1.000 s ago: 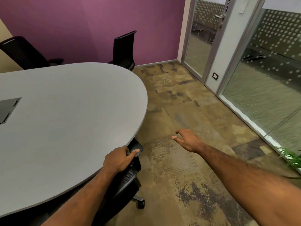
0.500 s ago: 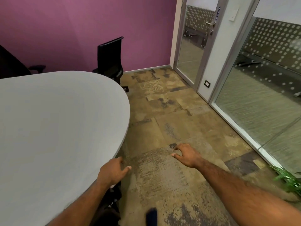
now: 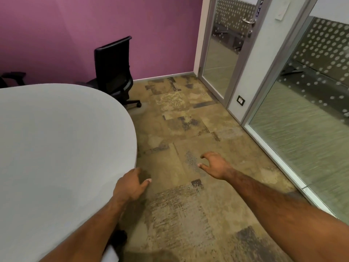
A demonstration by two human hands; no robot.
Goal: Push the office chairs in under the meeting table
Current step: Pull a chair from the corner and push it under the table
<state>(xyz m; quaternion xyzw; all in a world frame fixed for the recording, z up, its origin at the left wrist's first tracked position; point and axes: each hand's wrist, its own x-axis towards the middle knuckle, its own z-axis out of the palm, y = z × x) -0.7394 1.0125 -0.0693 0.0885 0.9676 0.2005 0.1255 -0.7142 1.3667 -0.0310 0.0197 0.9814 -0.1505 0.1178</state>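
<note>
While both hands hang empty with fingers loosely spread, the left hand (image 3: 132, 184) sits right at the rounded edge of the grey bench (image 3: 56, 148) and the right hand (image 3: 214, 165) floats over the patchy carpet (image 3: 179, 114). One black office chair (image 3: 115, 70) stands at the bench's far end by the purple wall (image 3: 94, 25), not tucked under.

Both bare forearms reach forward. The left hand (image 3: 132, 184) hangs palm down, fingers loosely spread, holding nothing. The right hand (image 3: 214, 165) is out ahead, fingers curled, thumb apart, empty too.
</note>
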